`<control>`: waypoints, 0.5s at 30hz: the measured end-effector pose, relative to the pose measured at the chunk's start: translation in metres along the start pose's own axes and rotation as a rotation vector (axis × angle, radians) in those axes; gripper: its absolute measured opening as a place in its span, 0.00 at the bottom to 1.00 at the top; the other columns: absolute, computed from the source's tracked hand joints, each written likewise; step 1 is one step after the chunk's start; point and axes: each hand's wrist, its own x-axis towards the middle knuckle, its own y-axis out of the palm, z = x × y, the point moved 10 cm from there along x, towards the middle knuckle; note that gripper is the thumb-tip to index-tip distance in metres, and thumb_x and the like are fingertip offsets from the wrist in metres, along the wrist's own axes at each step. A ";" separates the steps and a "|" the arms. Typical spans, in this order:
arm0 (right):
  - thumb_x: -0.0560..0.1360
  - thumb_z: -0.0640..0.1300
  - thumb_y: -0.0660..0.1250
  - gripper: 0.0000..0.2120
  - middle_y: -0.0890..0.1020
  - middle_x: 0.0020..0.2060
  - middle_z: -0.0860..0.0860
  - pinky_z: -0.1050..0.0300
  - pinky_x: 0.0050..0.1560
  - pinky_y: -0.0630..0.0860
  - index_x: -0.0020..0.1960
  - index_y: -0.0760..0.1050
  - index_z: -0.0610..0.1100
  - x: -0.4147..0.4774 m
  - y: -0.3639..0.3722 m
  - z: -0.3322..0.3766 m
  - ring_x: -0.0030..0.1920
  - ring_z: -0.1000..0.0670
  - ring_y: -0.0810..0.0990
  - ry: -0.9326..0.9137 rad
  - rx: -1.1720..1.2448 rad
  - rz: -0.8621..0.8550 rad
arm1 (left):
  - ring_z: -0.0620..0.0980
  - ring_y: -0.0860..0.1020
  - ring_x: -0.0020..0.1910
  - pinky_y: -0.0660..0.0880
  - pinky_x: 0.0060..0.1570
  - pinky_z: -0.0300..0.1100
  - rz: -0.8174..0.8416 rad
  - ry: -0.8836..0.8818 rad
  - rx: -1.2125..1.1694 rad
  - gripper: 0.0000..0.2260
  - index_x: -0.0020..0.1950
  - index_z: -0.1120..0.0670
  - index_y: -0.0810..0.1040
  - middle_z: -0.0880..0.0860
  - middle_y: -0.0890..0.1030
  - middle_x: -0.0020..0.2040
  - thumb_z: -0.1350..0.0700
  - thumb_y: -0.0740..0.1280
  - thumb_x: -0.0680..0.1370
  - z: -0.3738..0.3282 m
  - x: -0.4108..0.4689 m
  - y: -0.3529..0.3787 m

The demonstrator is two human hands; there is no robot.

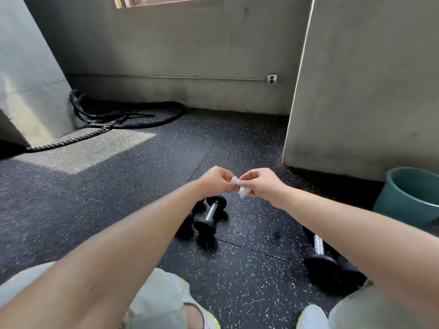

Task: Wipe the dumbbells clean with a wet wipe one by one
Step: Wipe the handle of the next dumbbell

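Knees (161, 302) in light trousers sit lowest, bare forearms reaching out above them. The left hand (215, 180) and right hand (261, 182) both pinch a crumpled white wet wipe (243, 191), held above small dumbbells (211, 213) on the speckled rubber floor (249, 269); another dumbbell (318, 245) lies near a teal bucket (408, 195)

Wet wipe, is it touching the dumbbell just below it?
Apart. Head view: floor shows between the wet wipe, pinched by left hand and right hand, and the dumbbell.

wet wipe (238, 187): white, soft, crumpled cloth | dumbbell (211, 212): shiny metal handle, matt black heads | floor (118, 186): matt speckled rubber | bucket (403, 205): smooth plastic | rope (177, 112): rough, braided
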 end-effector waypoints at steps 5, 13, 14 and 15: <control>0.66 0.57 0.82 0.17 0.87 0.34 0.49 0.52 0.43 0.82 0.46 0.85 0.45 0.032 0.033 -0.022 0.39 0.52 0.85 0.046 -0.299 0.083 | 0.46 0.77 0.35 0.71 0.40 0.43 -0.104 -0.063 -0.134 0.06 0.39 0.49 0.84 0.50 0.83 0.37 0.48 0.75 0.72 0.068 0.013 0.038; 0.71 0.53 0.77 0.08 0.85 0.34 0.54 0.62 0.33 0.74 0.41 0.83 0.50 0.099 0.071 -0.062 0.40 0.53 0.84 0.029 -0.698 0.178 | 0.44 0.79 0.38 0.77 0.44 0.43 -0.050 -0.125 -0.012 0.12 0.54 0.50 0.84 0.44 0.82 0.39 0.52 0.80 0.72 0.150 0.079 0.063; 0.72 0.50 0.75 0.05 0.85 0.34 0.54 0.63 0.32 0.72 0.40 0.82 0.50 0.111 0.076 -0.071 0.40 0.52 0.84 0.038 -0.717 0.196 | 0.45 0.80 0.42 0.78 0.48 0.44 -0.024 -0.156 0.030 0.15 0.57 0.51 0.83 0.45 0.83 0.41 0.52 0.80 0.73 0.169 0.088 0.069; 0.73 0.48 0.74 0.04 0.85 0.35 0.54 0.63 0.31 0.71 0.40 0.82 0.50 0.121 0.080 -0.080 0.40 0.51 0.84 0.046 -0.737 0.209 | 0.47 0.81 0.47 0.78 0.52 0.45 -0.002 -0.198 0.085 0.17 0.60 0.51 0.82 0.46 0.83 0.46 0.51 0.79 0.73 0.188 0.095 0.075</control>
